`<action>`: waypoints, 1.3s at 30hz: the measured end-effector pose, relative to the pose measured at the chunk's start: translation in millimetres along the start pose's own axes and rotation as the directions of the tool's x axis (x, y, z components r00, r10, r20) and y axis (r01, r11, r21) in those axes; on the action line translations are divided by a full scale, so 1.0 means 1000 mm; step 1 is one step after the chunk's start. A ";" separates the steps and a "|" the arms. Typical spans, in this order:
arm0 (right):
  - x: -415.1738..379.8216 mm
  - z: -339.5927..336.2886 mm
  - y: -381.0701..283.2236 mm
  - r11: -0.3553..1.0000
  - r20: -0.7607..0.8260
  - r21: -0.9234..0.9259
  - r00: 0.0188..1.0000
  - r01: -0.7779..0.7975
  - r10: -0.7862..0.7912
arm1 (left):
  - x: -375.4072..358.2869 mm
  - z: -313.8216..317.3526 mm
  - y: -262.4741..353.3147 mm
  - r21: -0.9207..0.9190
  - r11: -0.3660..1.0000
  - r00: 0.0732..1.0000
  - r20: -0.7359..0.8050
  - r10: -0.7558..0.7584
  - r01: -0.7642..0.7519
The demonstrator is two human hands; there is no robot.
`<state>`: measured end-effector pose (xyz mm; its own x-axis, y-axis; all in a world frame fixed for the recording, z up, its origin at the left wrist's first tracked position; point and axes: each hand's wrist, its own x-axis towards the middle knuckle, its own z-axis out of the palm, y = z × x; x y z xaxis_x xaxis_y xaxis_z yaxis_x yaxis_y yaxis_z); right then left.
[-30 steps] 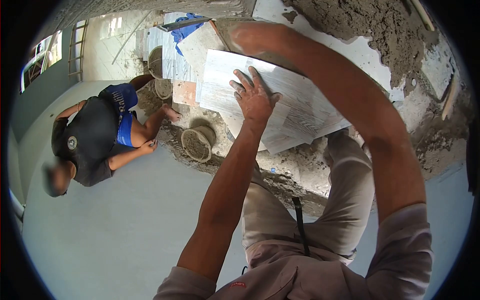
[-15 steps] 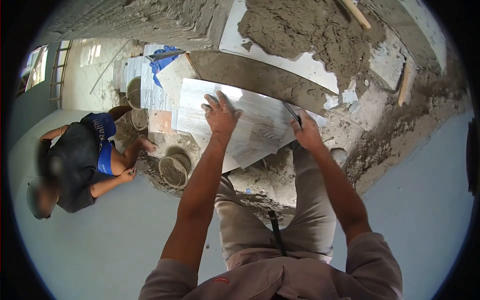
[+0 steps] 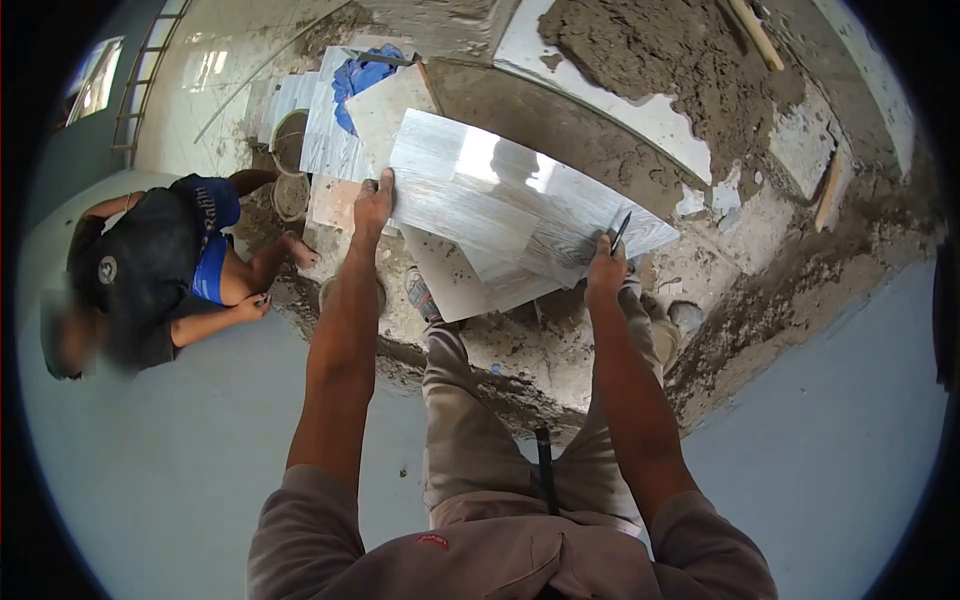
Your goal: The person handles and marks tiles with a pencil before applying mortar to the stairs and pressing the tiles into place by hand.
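Note:
A wood-patterned grey tile (image 3: 480, 185) with a glossy face lies tilted before me, light and a dark reflection showing on it. At its left edge my left hand (image 3: 374, 205) is closed, the thumb up along the rim. My right hand (image 3: 606, 270) grips the near edge toward the right end. A thin dark stick like a pencil or marker (image 3: 621, 232) pokes up out of that same hand. Beneath the wood-patterned tile sits a pale tile (image 3: 440, 272), partly covered.
Wet mortar (image 3: 640, 60) is spread on the raised ledge. Buckets (image 3: 291, 196) stand to the left, near a crouching person (image 3: 150, 270). A blue cloth (image 3: 362, 78) lies on more tiles. A wooden strip (image 3: 828, 190) and rubble edge the right side.
My left hand went from lying spread on the tile's face to holding its left edge. My right hand moved to the near edge. The tile has shifted and tilted, with stronger reflections.

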<state>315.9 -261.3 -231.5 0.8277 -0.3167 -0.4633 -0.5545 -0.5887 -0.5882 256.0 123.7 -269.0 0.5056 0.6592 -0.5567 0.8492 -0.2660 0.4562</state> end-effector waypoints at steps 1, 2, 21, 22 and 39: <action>-0.004 -0.004 -0.014 0.994 0.007 0.078 0.998 -0.070 0.070 | 0.002 0.002 -0.004 -0.050 0.998 1.000 0.001 -0.025 0.025; -0.009 -0.004 -0.022 0.977 0.021 0.156 0.990 -0.143 0.141 | 0.003 0.004 -0.009 -0.040 0.999 1.000 0.009 -0.015 0.015; -0.041 -0.053 0.024 0.868 0.163 0.315 0.923 -0.384 0.350 | -0.226 -0.106 -0.024 -0.547 0.771 0.935 0.310 -0.175 0.325; -0.053 -0.061 0.006 0.903 0.177 0.330 0.957 -0.277 0.228 | -0.242 -0.117 -0.031 -0.651 0.663 0.905 0.414 -0.099 0.370; -0.097 -0.036 -0.051 0.999 0.361 -0.032 0.932 0.041 -0.027 | -0.398 -0.221 -0.101 -0.776 0.417 0.876 0.464 -0.129 0.473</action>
<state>266.6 -227.4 -132.7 0.7549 -0.0107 -0.6558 -0.5172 -0.6245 -0.5852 -64.1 43.7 59.8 0.4044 0.2852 -0.8690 0.4744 0.7469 0.4659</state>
